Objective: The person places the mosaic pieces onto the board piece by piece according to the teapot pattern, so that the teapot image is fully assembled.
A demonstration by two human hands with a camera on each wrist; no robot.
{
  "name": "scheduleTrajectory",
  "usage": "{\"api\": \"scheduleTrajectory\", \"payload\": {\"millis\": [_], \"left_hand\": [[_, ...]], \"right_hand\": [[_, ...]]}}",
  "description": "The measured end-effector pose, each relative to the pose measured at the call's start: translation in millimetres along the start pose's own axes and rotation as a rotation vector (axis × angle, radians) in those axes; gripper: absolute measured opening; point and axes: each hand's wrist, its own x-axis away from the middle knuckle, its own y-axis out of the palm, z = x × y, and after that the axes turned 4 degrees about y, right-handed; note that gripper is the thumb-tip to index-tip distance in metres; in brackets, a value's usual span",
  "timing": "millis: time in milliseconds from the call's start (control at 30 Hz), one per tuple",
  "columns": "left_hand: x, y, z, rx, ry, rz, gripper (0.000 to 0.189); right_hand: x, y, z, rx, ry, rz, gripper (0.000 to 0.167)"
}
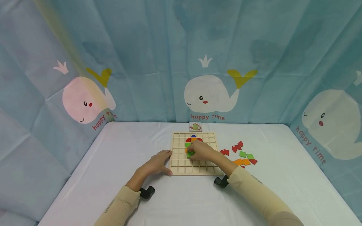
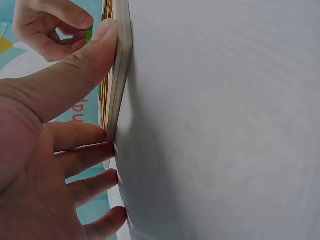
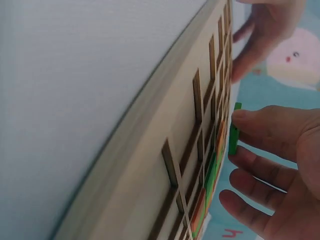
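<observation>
A square wooden grid board point(image 1: 181, 171) lies on the white table. My right hand point(image 1: 201, 150) is over its middle, pinching a green tile point(image 3: 233, 142) between thumb and fingertips just above the grid. Beneath and beside that hand, set pieces include a blue half-round piece point(image 1: 193, 136), an orange square point(image 1: 194, 139), red curved pieces point(image 1: 188, 140) and a green square point(image 1: 188, 144); the hand hides part of the pattern. My left hand point(image 1: 158, 161) rests at the board's left side, fingers extended against the edge and thumb touching near the front corner.
Right of the board lie loose tiles: red pieces point(image 1: 234, 149), green squares point(image 1: 250, 156) and orange squares point(image 1: 246, 162). A small picture card point(image 1: 195, 126) lies behind the board. A blue curtain point(image 1: 158, 94) with whale prints hangs behind the table.
</observation>
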Motion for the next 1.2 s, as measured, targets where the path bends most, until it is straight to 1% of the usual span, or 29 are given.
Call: {"api": "scheduleTrajectory", "payload": {"millis": [133, 367, 700, 833, 1033, 1200], "left_hand": [[0.1, -0.4, 0.3, 0.007, 0.001, -0.004, 0.099], [-0.2, -0.2, 0.6, 0.008, -0.001, -0.002, 0.098], [1.1, -0.7, 0.4, 0.018, 0.003, 0.007, 0.098], [0.3, -0.3, 1.2, 0.014, 0.002, 0.005, 0.098], [0.3, -0.6, 2.6, 0.003, -0.015, 0.001, 0.1], [0.3, -0.1, 2.6, 0.004, -0.015, 0.006, 0.1]], "right_hand": [[-4.4, 3.8, -3.3, 0.037, -0.006, 0.003, 0.02], [-3.3, 2.9, -6.6, 0.039, -0.008, 0.01, 0.022], [-2.6, 5.7, -5.2, 0.065, -0.01, 0.006, 0.018], [4.4, 0.9, -1.4, 0.044, -0.004, 0.021, 0.019], [22.1, -11.8, 8.8, 0.066, -0.011, 0.091, 0.018], [38.7, -21.5, 21.2, 0.013, 0.056, 0.102, 0.019]]}}
